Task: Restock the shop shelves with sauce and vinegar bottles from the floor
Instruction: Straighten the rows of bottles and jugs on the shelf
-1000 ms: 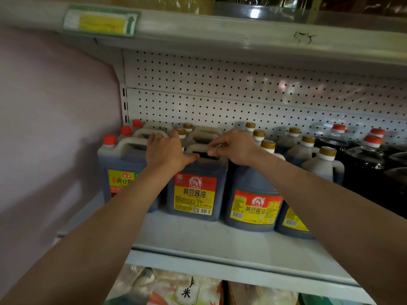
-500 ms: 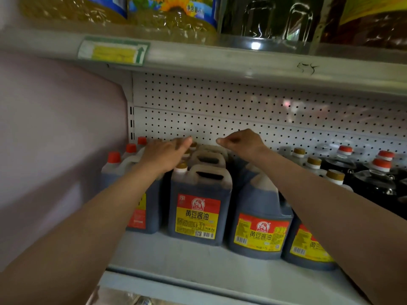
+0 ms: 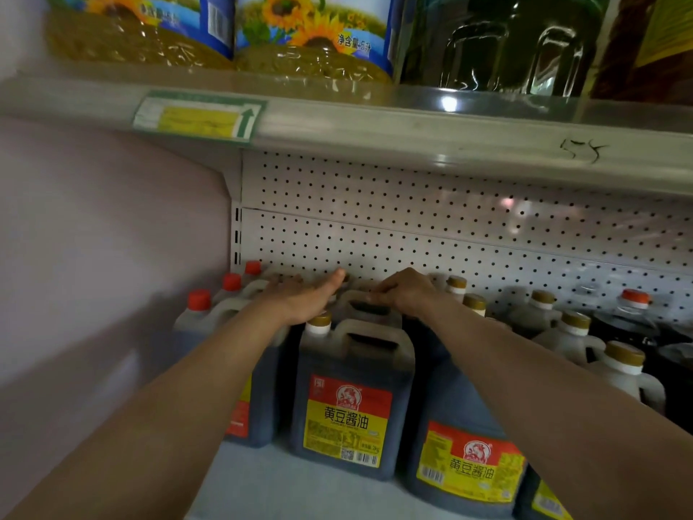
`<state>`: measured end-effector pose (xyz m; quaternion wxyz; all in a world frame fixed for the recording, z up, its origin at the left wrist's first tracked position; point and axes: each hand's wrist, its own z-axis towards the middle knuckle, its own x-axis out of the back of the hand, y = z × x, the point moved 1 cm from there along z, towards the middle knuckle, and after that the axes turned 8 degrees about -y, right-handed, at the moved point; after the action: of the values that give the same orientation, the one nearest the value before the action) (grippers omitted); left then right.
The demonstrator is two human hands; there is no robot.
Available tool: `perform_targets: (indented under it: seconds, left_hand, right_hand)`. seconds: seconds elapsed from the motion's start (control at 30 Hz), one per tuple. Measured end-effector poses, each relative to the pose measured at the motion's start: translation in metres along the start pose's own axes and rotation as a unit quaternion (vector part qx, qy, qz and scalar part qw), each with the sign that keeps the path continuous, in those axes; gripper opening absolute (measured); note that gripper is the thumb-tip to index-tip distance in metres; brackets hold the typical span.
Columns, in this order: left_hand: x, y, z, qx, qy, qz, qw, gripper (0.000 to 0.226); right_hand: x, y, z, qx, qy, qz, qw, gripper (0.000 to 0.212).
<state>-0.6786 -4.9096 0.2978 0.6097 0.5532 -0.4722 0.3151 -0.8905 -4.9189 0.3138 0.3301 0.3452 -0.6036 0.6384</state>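
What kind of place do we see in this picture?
Most likely a small grocery shop. A metal shelf with a pegboard back holds rows of identical soy sauce jugs, a price tag sits on the upper shelf edge, and sunflower oil bottles stand above.

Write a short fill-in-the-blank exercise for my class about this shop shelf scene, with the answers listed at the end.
1. The jugs nearest the wall on the left have caps coloured ____.
2. The labels on the oil bottles on the upper shelf show ____ flowers.
3. The right hand has its fingers curled over a soy sauce jug's ____.
4. The back panel behind the jugs is dotted with small ____.

Answers: red; sunflower; handle; holes
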Motion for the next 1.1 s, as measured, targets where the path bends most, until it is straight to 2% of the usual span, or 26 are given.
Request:
perform_targets:
  seconds: [0.17,0.27,0.43,0.63,0.83,1.1]
  left_hand:
    - [0.0,0.005,-0.004,-0.012,-0.01,-0.018,1.0,0.083]
    - [0.001,0.005,-0.005,-0.016,-0.012,-0.039,0.999,0.092]
    - [0.003,0.004,-0.01,-0.03,-0.016,-0.099,0.995,0.104]
    - [0.002,0.002,-0.005,-0.024,0.0,-0.118,0.993,0.116]
    - [0.001,0.005,-0.01,-0.03,-0.003,-0.119,0.992,0.103]
    - [0.002,0.001,-0.008,-0.047,-0.008,-0.117,0.992,0.101]
  right_hand:
    - [0.001,0.002,0.002,0.022,0.001,-0.036,0.999,0.031]
    - [0.005,0.001,0.002,0.026,-0.022,-0.083,0.996,0.034]
    - [0.015,0.009,0.004,0.031,-0.069,-0.083,0.994,0.03]
    - [0.015,0.008,0.004,0.018,-0.083,-0.104,0.991,0.03]
    - [0.015,0.005,0.001,0.013,-0.085,-0.112,0.99,0.03]
    - [0.018,0.003,0.0,0.011,-0.099,-0.113,0.989,0.035]
